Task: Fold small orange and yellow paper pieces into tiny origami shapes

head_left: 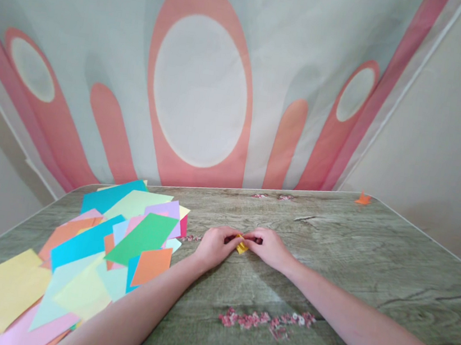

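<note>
Head view, looking down on table (pixel 372 253), grey wood-grain top.

Left hand (pixel 214 247) and right hand (pixel 269 246) together near table centre, knuckles up, resting on the surface. Fingertips of both pinched shut on small yellow paper (pixel 241 246), folded, only a sliver visible between the hands. Paper low, at or just above the tabletop; contact with surface not clear. Forearms bare, running back toward the lower edge.

Left of left hand: loose pile of sheets (pixel 87 255), overlapping, flat on table — green (pixel 148 236), orange (pixel 152 266), blue, yellow, pink, lilac. Pile reaching the near left corner; nearest sheet just beside left wrist, apart from it.

Between the forearms, nearer the camera: pink floral print (pixel 266 320) in a short strip on the tabletop. Similar small marks at far edge.

Far right corner: small orange folded figure (pixel 363 199), well apart from hands.

Behind table: backdrop (pixel 201 89), pale with pink arches and white ovals.
</note>
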A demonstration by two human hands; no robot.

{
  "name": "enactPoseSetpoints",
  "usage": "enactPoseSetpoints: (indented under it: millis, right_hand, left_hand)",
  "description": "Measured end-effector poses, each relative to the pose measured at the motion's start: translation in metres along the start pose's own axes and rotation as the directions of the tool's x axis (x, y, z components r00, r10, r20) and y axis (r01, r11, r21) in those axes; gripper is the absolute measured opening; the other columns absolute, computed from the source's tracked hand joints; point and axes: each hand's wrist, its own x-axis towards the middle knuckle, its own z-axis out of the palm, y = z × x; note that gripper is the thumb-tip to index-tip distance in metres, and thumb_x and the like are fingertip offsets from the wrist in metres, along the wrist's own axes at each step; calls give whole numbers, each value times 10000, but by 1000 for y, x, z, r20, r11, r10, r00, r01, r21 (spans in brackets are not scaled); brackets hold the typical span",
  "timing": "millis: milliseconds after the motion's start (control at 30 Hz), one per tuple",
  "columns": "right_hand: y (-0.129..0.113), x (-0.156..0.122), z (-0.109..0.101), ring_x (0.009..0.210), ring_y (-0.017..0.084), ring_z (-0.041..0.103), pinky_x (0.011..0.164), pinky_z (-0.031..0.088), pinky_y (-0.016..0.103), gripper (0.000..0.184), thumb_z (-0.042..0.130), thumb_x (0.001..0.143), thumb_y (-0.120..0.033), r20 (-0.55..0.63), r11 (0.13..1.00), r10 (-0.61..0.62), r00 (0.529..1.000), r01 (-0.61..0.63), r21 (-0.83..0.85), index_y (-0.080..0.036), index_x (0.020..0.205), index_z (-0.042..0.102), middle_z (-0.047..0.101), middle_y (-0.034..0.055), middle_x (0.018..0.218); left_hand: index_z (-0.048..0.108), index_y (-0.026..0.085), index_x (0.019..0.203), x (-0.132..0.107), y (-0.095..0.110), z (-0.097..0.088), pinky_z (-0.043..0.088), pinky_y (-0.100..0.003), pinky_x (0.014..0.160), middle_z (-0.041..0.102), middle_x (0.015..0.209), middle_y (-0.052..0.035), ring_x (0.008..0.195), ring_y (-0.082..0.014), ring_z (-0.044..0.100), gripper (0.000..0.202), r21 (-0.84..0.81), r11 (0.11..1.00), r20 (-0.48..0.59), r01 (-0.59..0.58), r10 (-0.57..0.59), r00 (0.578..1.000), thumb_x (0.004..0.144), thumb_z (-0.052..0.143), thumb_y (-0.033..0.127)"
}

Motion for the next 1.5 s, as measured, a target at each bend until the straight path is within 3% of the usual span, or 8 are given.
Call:
enactPoseSetpoints:
  millis: [533,1267,1500]
  right_hand:
    - [-6,-4,-1,668,144,534,616,373,244,228,534,813,-388,-46,993,-47,998,41,-108,-254,883,705,600,22,683]
    - [-6,-4,-1,670,144,540,619,381,242,215,530,816,-369,-45,993,-45,998,39,-114,-258,863,708,600,21,691]
    - [-5,-4,-1,669,143,545,617,381,241,212,531,817,-356,-44,994,-28,999,23,-106,-254,874,708,603,23,696]
  left_hand:
    - [674,224,917,1,-1,0,458,-248,772,675,876,-19,802,-149,599,196,-55,997,-6,-46,45,999,821,512,277]
    - [676,205,883,2,0,0,452,-235,746,665,851,-27,787,-142,588,223,-99,994,-28,-43,41,999,840,474,289]
    - [650,193,899,1,4,2,445,-219,674,636,814,-19,738,-134,563,200,-42,999,-1,-14,14,1000,770,552,309]
